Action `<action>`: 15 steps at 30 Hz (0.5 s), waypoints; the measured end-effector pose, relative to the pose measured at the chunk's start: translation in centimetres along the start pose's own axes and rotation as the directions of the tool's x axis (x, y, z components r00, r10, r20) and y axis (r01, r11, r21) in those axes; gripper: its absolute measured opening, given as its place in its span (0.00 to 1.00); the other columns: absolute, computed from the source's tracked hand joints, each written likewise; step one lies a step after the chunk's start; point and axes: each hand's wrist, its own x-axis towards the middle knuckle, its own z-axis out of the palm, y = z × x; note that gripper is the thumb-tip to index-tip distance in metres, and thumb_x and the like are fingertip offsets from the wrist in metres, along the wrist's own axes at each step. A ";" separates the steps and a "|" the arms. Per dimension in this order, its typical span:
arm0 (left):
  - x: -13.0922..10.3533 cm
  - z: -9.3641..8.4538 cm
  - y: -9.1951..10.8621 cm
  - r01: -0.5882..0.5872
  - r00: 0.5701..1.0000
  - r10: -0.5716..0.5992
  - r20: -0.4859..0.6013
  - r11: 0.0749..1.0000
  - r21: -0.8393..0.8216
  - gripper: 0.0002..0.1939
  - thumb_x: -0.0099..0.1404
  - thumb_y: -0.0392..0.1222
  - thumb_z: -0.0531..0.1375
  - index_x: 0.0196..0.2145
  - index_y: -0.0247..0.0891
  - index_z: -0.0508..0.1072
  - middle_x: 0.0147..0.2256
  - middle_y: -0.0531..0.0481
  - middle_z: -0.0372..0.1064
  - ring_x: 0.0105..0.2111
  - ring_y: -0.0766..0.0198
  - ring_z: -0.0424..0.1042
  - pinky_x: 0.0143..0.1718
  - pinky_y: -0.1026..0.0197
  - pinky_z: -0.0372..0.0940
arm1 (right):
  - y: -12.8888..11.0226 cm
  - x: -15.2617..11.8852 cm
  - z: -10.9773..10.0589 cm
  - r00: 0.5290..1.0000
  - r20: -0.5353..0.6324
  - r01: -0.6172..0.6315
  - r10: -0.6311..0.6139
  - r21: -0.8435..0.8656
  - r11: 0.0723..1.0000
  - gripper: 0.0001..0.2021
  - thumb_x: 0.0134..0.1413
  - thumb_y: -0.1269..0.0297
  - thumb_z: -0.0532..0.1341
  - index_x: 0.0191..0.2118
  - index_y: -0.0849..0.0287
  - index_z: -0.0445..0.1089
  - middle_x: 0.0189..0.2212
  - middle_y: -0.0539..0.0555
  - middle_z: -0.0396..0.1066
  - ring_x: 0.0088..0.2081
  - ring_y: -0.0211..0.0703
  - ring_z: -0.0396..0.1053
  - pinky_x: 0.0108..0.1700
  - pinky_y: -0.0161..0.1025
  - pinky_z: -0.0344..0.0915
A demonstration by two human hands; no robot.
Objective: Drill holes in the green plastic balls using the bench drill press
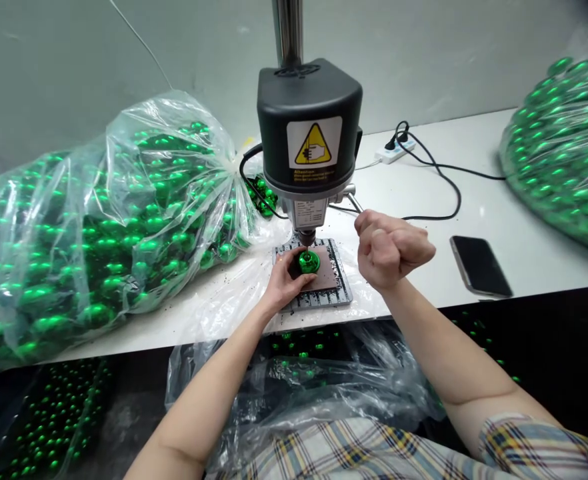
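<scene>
My left hand (289, 277) pinches a shiny green ball (309, 262) between thumb and fingers. The ball rests on a pinkish-brown pad (327, 273) over the slotted metal base (344, 297) of a bench drill press (309, 127). Right above the ball is the drill chuck (306, 237); whether the bit touches the ball cannot be made out. My right hand (391, 245) is closed in a fist around the end of the drill press lever (356, 204), to the right of the machine. Small dark shavings lie scattered over the base.
Large clear bags of green balls stand at the left (124, 220) and at the right (569, 153). A black phone (481, 265) lies on the white table. Behind it, a power strip (397, 151) trails black cable. Below the table edge, clear plastic (319, 380) spreads near my lap.
</scene>
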 end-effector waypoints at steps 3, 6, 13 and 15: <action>0.0 -0.1 0.3 0.006 1.000 -0.006 -0.004 1.000 -0.017 0.32 0.55 0.45 0.72 0.56 0.40 0.72 0.52 0.41 0.73 0.55 0.46 0.71 0.59 0.44 0.65 | -0.4 -0.1 0.2 1.000 0.018 -0.008 0.008 0.010 1.000 0.23 0.56 0.76 0.59 0.18 0.58 0.44 0.13 0.44 0.46 0.15 0.30 0.46 0.20 0.37 0.52; 0.1 0.0 0.5 0.018 1.000 -0.018 0.005 0.999 -0.030 0.32 0.54 0.44 0.72 0.56 0.40 0.72 0.51 0.42 0.73 0.54 0.48 0.72 0.57 0.46 0.66 | -1.2 2.0 1.3 0.988 -0.079 -0.133 0.133 0.008 0.991 0.24 0.57 0.72 0.60 0.16 0.58 0.46 0.12 0.44 0.46 0.14 0.30 0.46 0.19 0.37 0.50; -2.0 -0.6 4.1 0.028 0.984 0.010 -0.176 0.977 0.212 0.27 0.55 0.42 0.70 0.51 0.38 0.71 0.49 0.41 0.72 0.51 0.49 0.72 0.55 0.48 0.65 | 0.8 11.1 3.8 0.664 -0.133 -0.739 0.736 0.028 0.673 0.24 0.61 0.65 0.61 0.16 0.55 0.54 0.11 0.44 0.50 0.14 0.31 0.46 0.15 0.36 0.44; -4.6 -2.2 6.6 0.002 0.998 0.018 -0.052 0.927 0.375 0.25 0.55 0.43 0.70 0.50 0.38 0.71 0.47 0.42 0.73 0.49 0.50 0.72 0.52 0.49 0.66 | 1.6 11.7 3.7 0.637 -0.108 -0.765 0.763 0.030 0.643 0.25 0.62 0.58 0.62 0.17 0.55 0.54 0.12 0.44 0.50 0.15 0.31 0.46 0.16 0.35 0.44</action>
